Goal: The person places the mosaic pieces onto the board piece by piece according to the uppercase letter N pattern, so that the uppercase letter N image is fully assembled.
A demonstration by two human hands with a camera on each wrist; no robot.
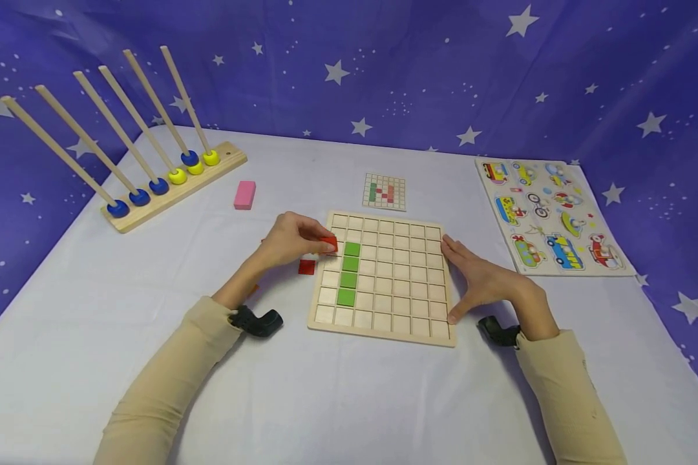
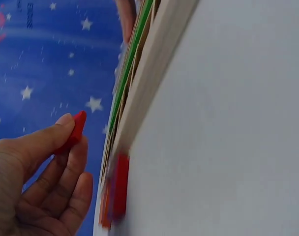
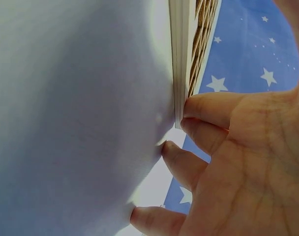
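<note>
Between thumb and fingers, my left hand [image 1: 291,240] pinches a red square tile [image 1: 328,244] over the left edge of a wooden grid board [image 1: 392,278]. The left wrist view shows the same red tile [image 2: 76,132] held up off the table. A column of green tiles [image 1: 349,263] fills several cells near the board's left side. My right hand [image 1: 483,279] touches the board's right edge with its fingers spread; in the right wrist view its fingertips meet the board's side [image 3: 181,64]. Just left of the board lies another red tile [image 1: 306,267]. More tiles are partly hidden behind the left hand.
A small pattern card [image 1: 384,192] with green and red squares lies beyond the board. At the back left stands a bead abacus [image 1: 180,187] with tall rods, near a pink block [image 1: 245,195]. A vehicle picture puzzle [image 1: 552,219] lies at the right.
</note>
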